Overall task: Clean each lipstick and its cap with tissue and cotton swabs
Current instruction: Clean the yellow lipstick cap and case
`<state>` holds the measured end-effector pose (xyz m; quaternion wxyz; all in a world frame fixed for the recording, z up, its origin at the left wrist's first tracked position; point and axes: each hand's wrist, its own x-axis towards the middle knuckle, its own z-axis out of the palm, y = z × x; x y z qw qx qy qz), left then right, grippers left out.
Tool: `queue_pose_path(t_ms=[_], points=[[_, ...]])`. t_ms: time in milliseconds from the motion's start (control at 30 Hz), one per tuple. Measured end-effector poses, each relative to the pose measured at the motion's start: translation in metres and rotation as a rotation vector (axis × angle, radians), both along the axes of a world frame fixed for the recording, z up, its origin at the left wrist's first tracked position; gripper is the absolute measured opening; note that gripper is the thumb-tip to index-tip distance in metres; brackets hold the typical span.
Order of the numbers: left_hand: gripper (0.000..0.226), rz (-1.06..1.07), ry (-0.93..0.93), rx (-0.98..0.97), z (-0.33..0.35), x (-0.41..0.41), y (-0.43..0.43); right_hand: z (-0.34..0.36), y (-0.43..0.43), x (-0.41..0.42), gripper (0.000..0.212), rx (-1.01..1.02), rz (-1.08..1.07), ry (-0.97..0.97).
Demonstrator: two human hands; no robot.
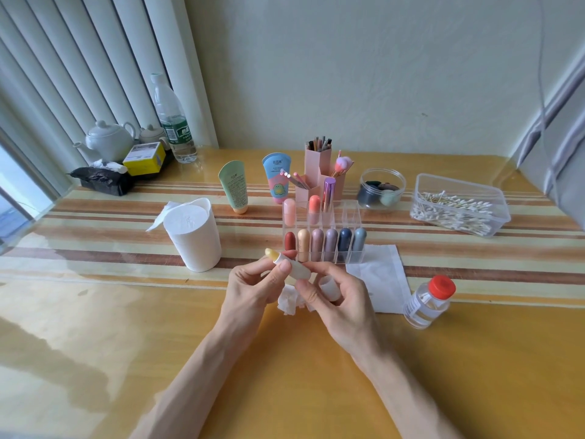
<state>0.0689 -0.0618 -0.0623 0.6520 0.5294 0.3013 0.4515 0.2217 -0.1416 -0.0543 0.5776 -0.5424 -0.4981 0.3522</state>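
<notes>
— Why do we hold the lipstick (291, 267) in the air, above the middle of the table (95, 312)?

— Because it is open. The yellow tip is out, and we think it would smear if we lay it down. Our left hand (253, 289) pinches the white tube just under the tip, thumb on one side and fingers on the other, so the tip points to the left and is free for wiping.

— And our right hand (342, 299)?

— It does two things. Thumb and first finger pinch the bottom of the tube, probably to turn it. The other fingers curl around the cap (329, 288), so it does not roll away.

— Where is the tissue?

— A crumpled tissue (289, 304) lies on the table directly under our hands, and a flat sheet (380, 280) lies to the right of it, beside the small bottle (430, 302). We judge that they are there for a short reach.

— And the cotton swabs (452, 210)?

— In the clear box (459, 182) toward the back right corner, well apart from our hands. The other lipsticks (317, 243) stand upright in the clear rack (348, 210) just behind our hands.
</notes>
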Motion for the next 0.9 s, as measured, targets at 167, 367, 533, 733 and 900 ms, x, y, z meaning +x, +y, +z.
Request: queue_pose_path(t_ms=[167,367,533,733,900], points=[[0.052,-0.038,-0.003,0.023,0.002,0.0,-0.002,0.002,-0.002,-0.001,0.032,-0.059,0.117,0.138],[0.06,-0.016,0.005,-0.017,0.002,-0.002,-0.002,0.002,-0.001,0.002,0.029,-0.036,0.071,0.103],[0.058,-0.043,0.022,0.005,0.001,0.0,-0.002,0.003,-0.002,0.0,0.026,-0.025,0.09,0.136],[0.051,-0.042,-0.007,0.028,0.002,0.0,-0.001,0.001,-0.002,0.0,0.023,0.025,-0.011,0.061],[0.048,-0.029,-0.025,0.014,-0.001,0.001,0.001,-0.01,0.002,-0.001,0.025,0.042,-0.048,0.007]])
